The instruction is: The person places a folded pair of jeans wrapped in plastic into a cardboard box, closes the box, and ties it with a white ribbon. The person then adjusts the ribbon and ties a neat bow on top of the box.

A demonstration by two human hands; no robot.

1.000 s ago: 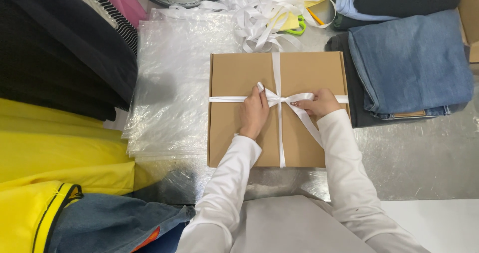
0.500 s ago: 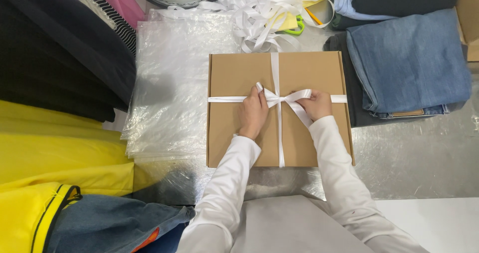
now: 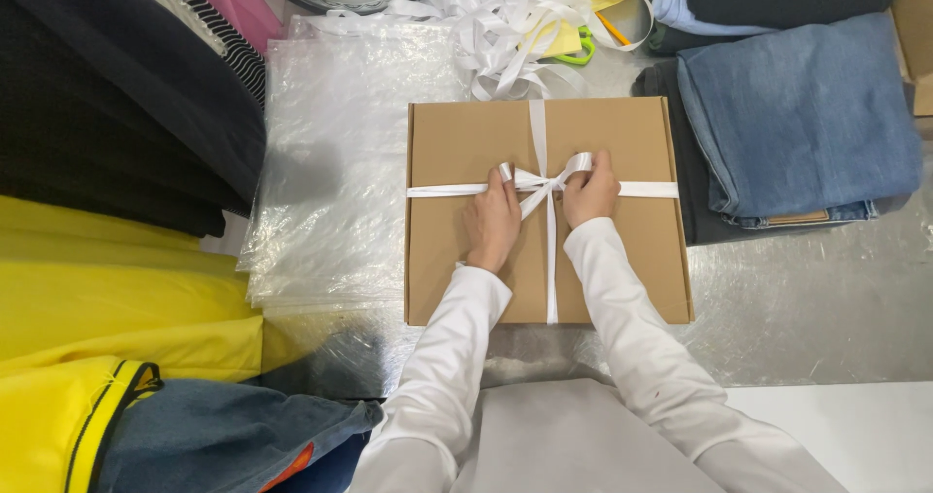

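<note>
Left hand [image 3: 492, 223] and right hand [image 3: 589, 193] each pinched a loop of white ribbon [image 3: 540, 180] atop flat cardboard box [image 3: 457, 260].

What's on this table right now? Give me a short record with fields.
Box: flat brown cardboard box, white ribbon crossed over it
Left hand: pinching a ribbon loop at the knot
Right hand: pinching the other loop
Left of box: clear plastic bags
Right of box: folded blue jeans
Behind box: loose white ribbon pile

brown box [image 3: 466, 279], white ribbon [image 3: 551, 260], blue jeans [image 3: 802, 114], yellow cloth [image 3: 107, 289]
</note>
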